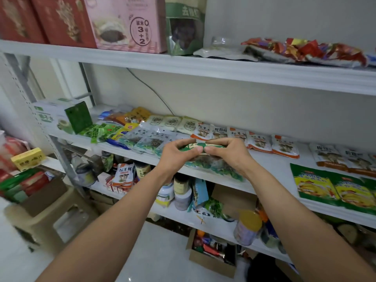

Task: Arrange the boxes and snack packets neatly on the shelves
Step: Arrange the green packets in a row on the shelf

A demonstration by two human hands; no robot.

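At the centre of the frame, your left hand (176, 154) and right hand (230, 153) both grip the top edge of a green snack packet (205, 159), fingers closed on it, held over the front edge of the middle shelf (270, 165).

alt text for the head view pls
Both hands, left hand and right hand, hold a green snack packet over the middle shelf, among rows of flat packets. Boxes stand on the shelf above.
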